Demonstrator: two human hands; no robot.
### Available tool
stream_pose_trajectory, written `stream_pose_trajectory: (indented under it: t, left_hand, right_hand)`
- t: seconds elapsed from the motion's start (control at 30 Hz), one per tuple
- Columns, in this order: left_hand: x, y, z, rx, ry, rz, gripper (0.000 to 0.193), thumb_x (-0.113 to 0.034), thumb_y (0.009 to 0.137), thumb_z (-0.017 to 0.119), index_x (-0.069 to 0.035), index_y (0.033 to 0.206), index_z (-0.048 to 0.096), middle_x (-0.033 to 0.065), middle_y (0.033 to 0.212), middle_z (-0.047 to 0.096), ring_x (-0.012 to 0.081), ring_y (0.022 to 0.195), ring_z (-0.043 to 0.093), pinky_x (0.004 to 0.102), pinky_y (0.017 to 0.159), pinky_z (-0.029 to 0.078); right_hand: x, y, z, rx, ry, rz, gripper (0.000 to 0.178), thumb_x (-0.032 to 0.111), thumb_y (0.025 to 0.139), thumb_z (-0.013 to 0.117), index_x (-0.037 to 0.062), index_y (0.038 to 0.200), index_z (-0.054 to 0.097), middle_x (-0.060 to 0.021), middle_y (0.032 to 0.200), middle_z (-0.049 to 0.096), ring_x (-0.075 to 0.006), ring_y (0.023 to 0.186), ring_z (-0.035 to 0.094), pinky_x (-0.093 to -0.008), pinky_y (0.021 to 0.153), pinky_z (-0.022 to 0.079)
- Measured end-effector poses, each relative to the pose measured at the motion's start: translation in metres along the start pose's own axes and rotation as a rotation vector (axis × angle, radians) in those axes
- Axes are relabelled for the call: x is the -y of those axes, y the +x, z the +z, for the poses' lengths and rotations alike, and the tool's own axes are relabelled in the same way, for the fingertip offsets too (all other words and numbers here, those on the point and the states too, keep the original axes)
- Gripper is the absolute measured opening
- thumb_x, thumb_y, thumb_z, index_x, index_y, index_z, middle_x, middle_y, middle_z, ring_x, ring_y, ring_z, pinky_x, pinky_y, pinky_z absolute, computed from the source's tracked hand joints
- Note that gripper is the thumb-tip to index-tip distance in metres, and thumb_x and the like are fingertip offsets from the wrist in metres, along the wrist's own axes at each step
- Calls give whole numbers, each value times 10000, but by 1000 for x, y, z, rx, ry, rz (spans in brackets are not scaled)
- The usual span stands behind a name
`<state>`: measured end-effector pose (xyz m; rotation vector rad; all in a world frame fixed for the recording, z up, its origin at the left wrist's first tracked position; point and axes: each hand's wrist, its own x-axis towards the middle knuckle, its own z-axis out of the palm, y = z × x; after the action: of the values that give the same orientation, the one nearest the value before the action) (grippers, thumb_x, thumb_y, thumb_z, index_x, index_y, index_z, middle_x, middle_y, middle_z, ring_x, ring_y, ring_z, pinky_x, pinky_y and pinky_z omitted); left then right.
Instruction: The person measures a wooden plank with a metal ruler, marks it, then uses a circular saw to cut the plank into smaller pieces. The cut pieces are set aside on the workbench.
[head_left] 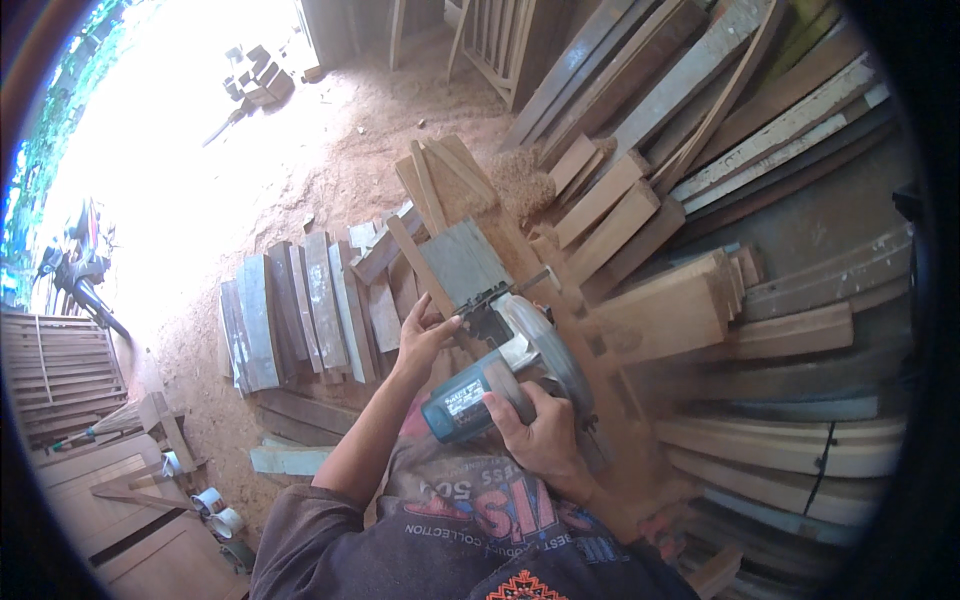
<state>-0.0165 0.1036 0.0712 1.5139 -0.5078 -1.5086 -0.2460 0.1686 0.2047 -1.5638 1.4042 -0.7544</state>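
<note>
My right hand [540, 435] is wrapped around the rear handle of a teal circular saw [465, 398] with a pale metal blade guard. The saw's flat base rests at the near edge of a grey wooden board [463, 262]. Along that board's left side lies a narrow wooden strip [415, 255]. My left hand [428, 338] grips the strip's near end, fingers on its left and thumb toward the saw's base. The saw's body and guard hide the blade's lower part.
Grey timber offcuts [300, 310] stand in a row at the left. Long planks [790, 320] and cut blocks [620, 220] are stacked on the right. Sawdust [525, 185] is heaped beyond the board. A wooden door panel [150, 530] and a motorcycle [85, 260] are at the far left.
</note>
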Motion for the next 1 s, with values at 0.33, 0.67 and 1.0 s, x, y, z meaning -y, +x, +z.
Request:
stream_pose_trajectory:
  t: [0.33,0.67,1.0]
  left_hand:
    - [-4,7,-5,12,0,11,961,-107,983,835,-45,1752,260,180,1305,730,280,1192,732,454,978,599]
    - [-9,13,-9,-6,9,1,984,-105,967,851,-30,1748,258,183,1292,728,284,1173,737,443,959,608]
    - [-11,23,-15,30,-19,22,964,-75,976,836,-15,1743,256,201,1317,720,275,1172,734,422,962,615]
  right_hand:
    - [3,7,3,10,9,9,571,548,1021,767,13,843,678,-193,644,691,-371,613,758,-474,563,571]
    - [7,14,7,16,43,24,569,553,1018,769,20,844,676,-186,633,682,-369,606,755,-473,559,569]
    - [9,23,12,1,38,19,566,543,1009,785,23,820,667,-205,638,682,-393,608,749,-480,560,564]
